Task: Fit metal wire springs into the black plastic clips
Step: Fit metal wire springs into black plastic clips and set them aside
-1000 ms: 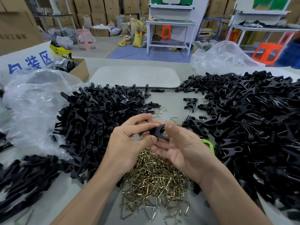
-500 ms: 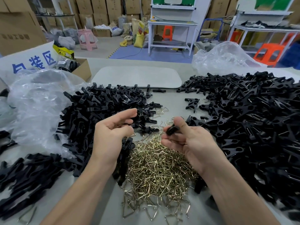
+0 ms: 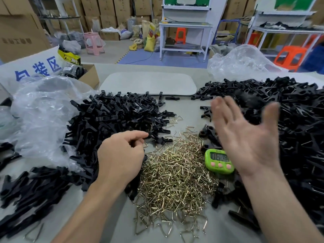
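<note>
Flanking springs [image 3: 175,174] — left hand [image 3: 121,158] loosely curled, right hand [image 3: 245,137] splayed.

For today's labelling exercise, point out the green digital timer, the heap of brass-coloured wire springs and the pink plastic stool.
Green digital timer [image 3: 219,161]: head view, its front face.
Heap of brass-coloured wire springs [image 3: 175,176]: head view, heap's middle.
Pink plastic stool [image 3: 92,39]: head view, upper body.

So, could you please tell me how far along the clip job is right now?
Roughly midway, I'd judge. Done: the big right pile holds clips with wire showing in them. In hand: nothing; the right hand is open and blurred above that pile, and the left hand sits empty at the edge of the left pile. Left: that large left pile of seemingly bare clips and the spring heap.
</note>
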Tool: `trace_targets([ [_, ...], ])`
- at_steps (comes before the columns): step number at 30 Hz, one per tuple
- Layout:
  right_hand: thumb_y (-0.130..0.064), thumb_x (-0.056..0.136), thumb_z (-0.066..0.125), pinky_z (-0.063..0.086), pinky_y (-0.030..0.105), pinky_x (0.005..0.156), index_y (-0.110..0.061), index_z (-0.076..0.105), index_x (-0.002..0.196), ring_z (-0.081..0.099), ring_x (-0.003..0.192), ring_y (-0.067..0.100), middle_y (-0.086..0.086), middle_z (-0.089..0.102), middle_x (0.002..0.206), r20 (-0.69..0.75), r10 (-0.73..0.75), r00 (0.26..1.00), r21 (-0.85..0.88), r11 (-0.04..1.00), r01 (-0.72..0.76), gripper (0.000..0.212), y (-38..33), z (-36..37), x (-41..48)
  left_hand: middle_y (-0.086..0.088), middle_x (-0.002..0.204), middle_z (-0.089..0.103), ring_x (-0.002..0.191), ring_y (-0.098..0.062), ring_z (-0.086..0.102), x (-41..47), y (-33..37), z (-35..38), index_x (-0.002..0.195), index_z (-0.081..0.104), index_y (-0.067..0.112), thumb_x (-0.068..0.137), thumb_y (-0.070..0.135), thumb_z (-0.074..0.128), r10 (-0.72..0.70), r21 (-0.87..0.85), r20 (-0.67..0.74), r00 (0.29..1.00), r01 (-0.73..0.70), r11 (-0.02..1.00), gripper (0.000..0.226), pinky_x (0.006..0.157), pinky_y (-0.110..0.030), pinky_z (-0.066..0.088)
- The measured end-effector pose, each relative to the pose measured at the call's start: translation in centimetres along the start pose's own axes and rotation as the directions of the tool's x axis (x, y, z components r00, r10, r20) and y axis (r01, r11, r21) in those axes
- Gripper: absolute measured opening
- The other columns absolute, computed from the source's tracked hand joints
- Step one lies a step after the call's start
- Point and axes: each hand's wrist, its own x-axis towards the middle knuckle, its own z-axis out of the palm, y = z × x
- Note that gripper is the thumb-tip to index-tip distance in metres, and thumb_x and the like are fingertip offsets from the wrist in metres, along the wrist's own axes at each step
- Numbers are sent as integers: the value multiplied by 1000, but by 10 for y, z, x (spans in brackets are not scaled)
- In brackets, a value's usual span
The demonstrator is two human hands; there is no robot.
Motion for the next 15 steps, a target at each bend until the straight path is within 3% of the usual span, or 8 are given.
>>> trace_targets([
  [2, -37, 61, 94, 52, 45, 107, -7, 44, 149, 56, 136, 36, 18, 57, 148, 20, -28, 999, -100, 995, 30, 105, -4, 3, 1, 27, 82, 75, 68, -2, 62, -3, 0, -1, 85, 78, 51, 84, 27, 68, 90, 297, 19, 996, -92, 950, 26, 55, -15, 33],
  [4, -30, 69, 89, 58, 41, 98, -13, 51, 145, 68, 122, 27, 13, 68, 136, -134, 15, 991, -513, 854, -82, 87, 15, 0, 4, 23, 82, 75, 78, -8, 69, -3, -1, -2, 87, 79, 50, 80, 44, 61, 155, 474, 70, 985, -169, 864, 20, 54, -16, 28],
  [6, -17, 81, 81, 60, 36, 93, -20, 64, 133, 74, 103, 12, 0, 78, 115, -235, -30, 972, -829, 528, -184, 55, 44, 0, 12, 22, 89, 74, 88, -8, 70, -2, -4, -2, 93, 78, 48, 77, 56, 53, 170, 525, 147, 974, -222, 822, 31, 56, -23, 35],
  [8, -14, 91, 76, 55, 27, 95, -31, 73, 120, 72, 96, 1, -13, 78, 107, -162, -58, 985, -986, 45, -160, 34, 71, 4, 24, 23, 99, 70, 96, -7, 64, -2, -7, -1, 100, 77, 45, 77, 58, 49, 188, 530, 219, 957, -279, 801, 39, 62, -27, 41],
  [9, -16, 93, 73, 52, 23, 95, -32, 74, 119, 71, 98, 1, -15, 77, 109, -119, -45, 992, -977, -173, -125, 31, 83, 5, 32, 22, 102, 68, 98, -6, 60, -2, -8, -1, 101, 76, 43, 78, 57, 47, 197, 546, 252, 948, -307, 779, 39, 63, -28, 42],
  [11, -23, 92, 72, 51, 24, 91, -26, 75, 114, 69, 98, 10, -9, 77, 110, -80, -11, 997, -881, -467, -76, 23, 103, 8, 46, 20, 105, 66, 98, -7, 55, -4, -10, 2, 105, 73, 40, 84, 52, 46, 217, 594, 301, 929, -361, 720, 36, 65, -28, 45],
  [13, -33, 90, 74, 54, 33, 89, -25, 76, 106, 67, 98, 19, -2, 76, 105, -61, -18, 998, -752, -657, -58, 18, 119, 8, 53, 17, 103, 67, 97, -10, 56, -6, -11, 5, 109, 72, 38, 91, 41, 52, 236, 592, 320, 918, -388, 706, 27, 69, -27, 47],
  [15, -35, 89, 76, 52, 37, 92, -28, 76, 101, 65, 99, 21, -4, 74, 100, -11, -84, 996, -699, -712, -67, 14, 125, 6, 53, 16, 94, 68, 92, -13, 57, -8, -10, 7, 108, 75, 38, 92, 27, 61, 236, 542, 288, 928, -361, 759, 25, 67, -28, 47],
])
